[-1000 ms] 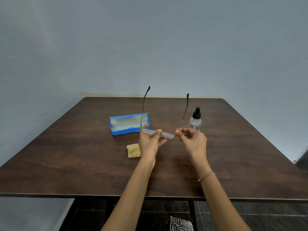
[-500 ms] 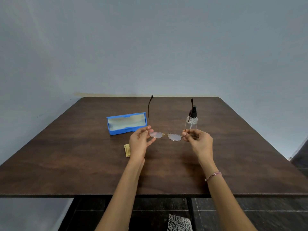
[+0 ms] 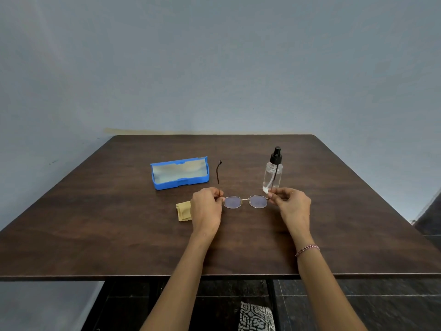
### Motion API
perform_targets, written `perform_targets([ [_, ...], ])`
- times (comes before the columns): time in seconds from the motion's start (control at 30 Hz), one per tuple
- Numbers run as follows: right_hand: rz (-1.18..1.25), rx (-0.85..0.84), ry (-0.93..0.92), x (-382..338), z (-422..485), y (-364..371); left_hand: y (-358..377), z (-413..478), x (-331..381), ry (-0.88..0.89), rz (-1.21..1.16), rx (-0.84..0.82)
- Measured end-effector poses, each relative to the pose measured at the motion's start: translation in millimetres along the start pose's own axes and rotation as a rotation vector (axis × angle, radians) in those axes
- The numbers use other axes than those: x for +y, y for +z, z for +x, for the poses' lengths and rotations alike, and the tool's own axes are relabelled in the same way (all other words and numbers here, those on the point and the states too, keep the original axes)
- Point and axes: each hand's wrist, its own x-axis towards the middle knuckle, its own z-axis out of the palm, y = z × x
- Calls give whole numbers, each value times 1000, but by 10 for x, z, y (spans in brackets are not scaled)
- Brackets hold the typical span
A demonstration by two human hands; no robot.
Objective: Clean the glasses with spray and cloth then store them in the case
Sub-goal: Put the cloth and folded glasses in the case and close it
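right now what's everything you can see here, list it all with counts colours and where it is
glasses: 1, thin gold frame, held above table centre, temples open
glasses case: 1, blue, open, left of glasses
cleaning cloth: 1, yellow, folded, beside left hand
spray bottle: 1, clear with black pump, upright, behind right hand
table: 1, dark brown wood
patterned fabric: 1, black and white, under table
bracelet: 1, right wrist
left hand: pinches glasses' left end
right hand: pinches right end
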Motion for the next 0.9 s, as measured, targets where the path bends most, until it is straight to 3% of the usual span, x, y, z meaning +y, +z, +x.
perform_targets([
  [0.57,-241,-2,-16,24,0,59,33,31,12,-37,31,-18],
  [0.9,-212,81,-34,-58,-167,-58,-162,70,23,26,64,18],
])
